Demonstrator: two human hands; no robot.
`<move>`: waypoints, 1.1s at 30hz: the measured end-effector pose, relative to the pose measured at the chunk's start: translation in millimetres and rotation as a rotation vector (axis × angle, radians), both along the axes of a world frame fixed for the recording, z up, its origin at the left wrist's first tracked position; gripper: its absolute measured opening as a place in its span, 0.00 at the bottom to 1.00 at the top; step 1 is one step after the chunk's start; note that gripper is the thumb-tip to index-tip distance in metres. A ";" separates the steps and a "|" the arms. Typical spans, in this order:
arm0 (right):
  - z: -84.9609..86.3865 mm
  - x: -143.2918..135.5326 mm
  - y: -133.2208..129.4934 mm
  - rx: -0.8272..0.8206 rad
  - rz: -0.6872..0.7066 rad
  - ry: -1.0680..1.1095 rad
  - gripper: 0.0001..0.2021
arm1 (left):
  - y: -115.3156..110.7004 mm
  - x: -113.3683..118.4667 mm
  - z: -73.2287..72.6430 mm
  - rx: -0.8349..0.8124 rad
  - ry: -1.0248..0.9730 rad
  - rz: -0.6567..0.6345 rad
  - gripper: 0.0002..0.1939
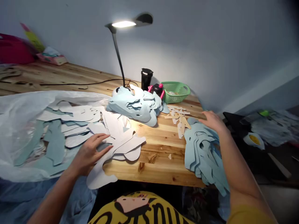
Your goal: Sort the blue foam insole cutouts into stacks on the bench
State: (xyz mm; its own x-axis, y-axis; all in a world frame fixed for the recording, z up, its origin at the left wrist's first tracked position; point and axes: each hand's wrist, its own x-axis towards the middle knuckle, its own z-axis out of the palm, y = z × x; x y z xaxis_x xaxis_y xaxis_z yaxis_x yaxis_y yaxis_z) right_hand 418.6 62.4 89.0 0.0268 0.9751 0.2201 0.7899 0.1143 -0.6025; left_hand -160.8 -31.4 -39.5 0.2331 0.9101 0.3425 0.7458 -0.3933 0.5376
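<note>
Tabletop (161, 146), seemingly wood, lamplit.

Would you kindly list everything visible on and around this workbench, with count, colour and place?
Wooden table: one, light brown, centre.
Desk lamp: one, dark, lit, back centre.
Black cup: one, beside the lamp base.
Green basket: one, back right.
Pale blue cut-out stacks: two, one by the lamp, one at the right edge.
White cut-out pieces: many, left of centre.
Plastic sheet: one, translucent white, left.
Paper scraps: several, tan, near the basket.
Left hand: flat on the white pieces.
Right hand: resting on the right blue stack.
</note>
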 end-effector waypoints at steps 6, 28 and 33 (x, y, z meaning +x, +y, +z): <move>-51.4 -185.1 -17.7 0.030 0.674 -0.234 0.08 | -14.2 22.1 -5.9 -0.156 0.215 -0.090 0.25; -128.3 -336.6 -108.8 -0.320 0.631 0.277 0.10 | -25.9 0.8 -7.0 -0.346 -0.119 0.164 0.27; -132.4 -359.4 -121.2 -0.649 0.535 0.944 0.24 | -24.8 18.0 9.7 -0.512 -0.680 0.186 0.32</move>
State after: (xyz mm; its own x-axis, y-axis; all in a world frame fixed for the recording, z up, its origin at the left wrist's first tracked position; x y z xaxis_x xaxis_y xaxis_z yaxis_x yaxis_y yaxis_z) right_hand 59.1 -58.8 -43.4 -0.5179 0.8337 -0.1913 -0.0306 -0.2416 -0.9699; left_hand -142.9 -56.2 -29.9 -0.0412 0.9933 -0.1082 0.2265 0.1148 0.9672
